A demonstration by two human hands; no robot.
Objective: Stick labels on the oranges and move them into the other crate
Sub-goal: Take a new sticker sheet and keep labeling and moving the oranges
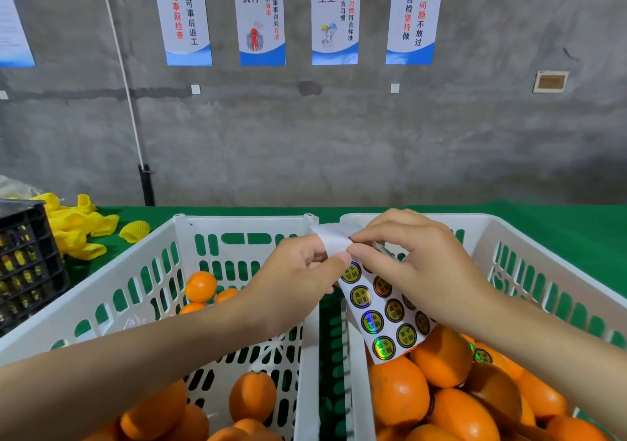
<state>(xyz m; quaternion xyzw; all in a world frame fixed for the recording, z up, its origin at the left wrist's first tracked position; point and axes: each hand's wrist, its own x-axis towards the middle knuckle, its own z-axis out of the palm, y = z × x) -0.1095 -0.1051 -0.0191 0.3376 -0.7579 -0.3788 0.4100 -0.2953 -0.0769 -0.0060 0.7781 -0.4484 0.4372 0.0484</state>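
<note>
Fingertips of the right hand (pixel 412 264) pinch a flimsy label off the limp sticker sheet (pixel 383 308), best peeled by its edge, while the left hand (pixel 298 271) pinches that sheet's top.

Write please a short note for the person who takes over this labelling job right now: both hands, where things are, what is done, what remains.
Left hand: grip pinches the top of the label sheet, held over the gap between the crates.
Right hand: fingertips peel one label at the sheet's top edge.
Right white crate: heaped with oranges; one orange already shows a label.
Left white crate: a few oranges, mostly empty.
Done: some oranges seem moved; which crate is the source I cannot tell.
Left: finish peeling, stick the label on an orange, move it, repeat.
</note>
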